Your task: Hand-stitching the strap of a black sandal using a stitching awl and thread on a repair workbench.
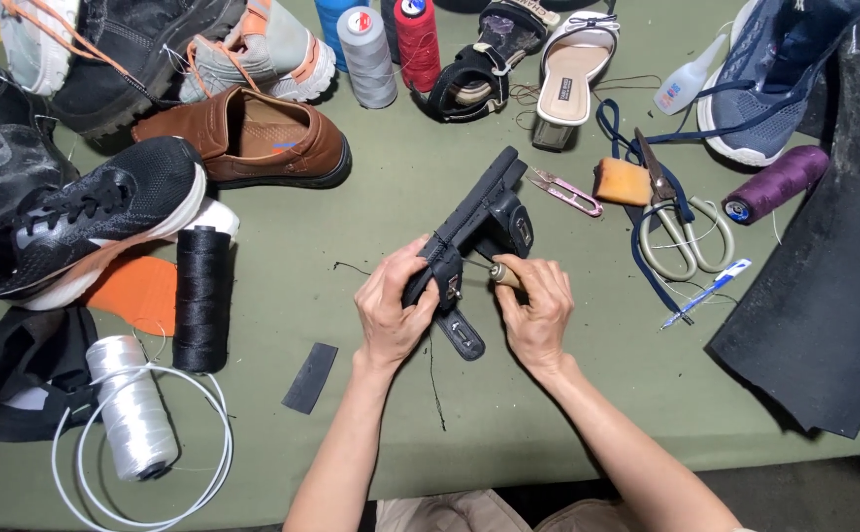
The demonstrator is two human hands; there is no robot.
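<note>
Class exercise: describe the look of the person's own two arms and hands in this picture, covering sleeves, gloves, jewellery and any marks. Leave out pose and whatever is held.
Both arms are bare from the bottom edge of the picture up to the hands; no sleeves show. The left hand and the right hand wear no gloves. No rings, watch, bracelets or markings can be seen. Fingernails look short and unpainted.
</note>
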